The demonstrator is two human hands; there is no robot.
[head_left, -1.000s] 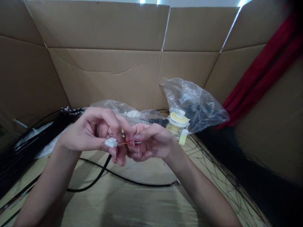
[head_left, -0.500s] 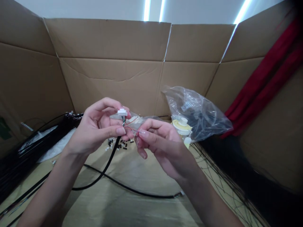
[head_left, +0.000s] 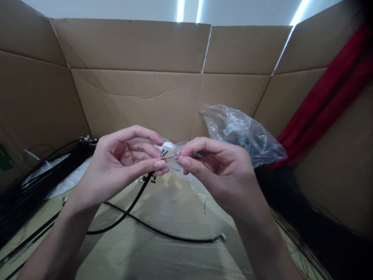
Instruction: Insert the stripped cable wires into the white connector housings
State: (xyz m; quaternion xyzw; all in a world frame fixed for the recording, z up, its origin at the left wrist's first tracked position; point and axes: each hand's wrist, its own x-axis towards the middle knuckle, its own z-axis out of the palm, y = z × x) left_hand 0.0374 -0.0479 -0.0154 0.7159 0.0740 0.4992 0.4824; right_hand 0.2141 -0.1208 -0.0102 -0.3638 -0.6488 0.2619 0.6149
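Observation:
My left hand (head_left: 128, 163) pinches the end of a black cable (head_left: 142, 190) between thumb and fingers, where thin coloured wires come out of the sheath. A white connector (head_left: 167, 146) sits just above the thumb tip, with several of the wires running into it. My right hand (head_left: 210, 167) has thumb and forefinger closed on the tip of an orange-yellow wire (head_left: 171, 156) drawn out to the right. A loose grey wire end (head_left: 174, 168) points right below it. The exact tip inside my right fingers is hidden.
Another black cable with a connector end (head_left: 223, 236) lies on the table (head_left: 163, 256). Small black pieces (head_left: 153, 179) lie behind my hands. A clear plastic bag (head_left: 244, 136) stands at the back right. Bundles of black cables (head_left: 55, 171) lie left; cardboard walls (head_left: 134, 46) surround the table.
My right hand has moved right and up slightly; a thin red wire was at its fingertips, now an orange-yellow one. The white connector has shifted right and tilted. A round yellow-white object is now hidden.

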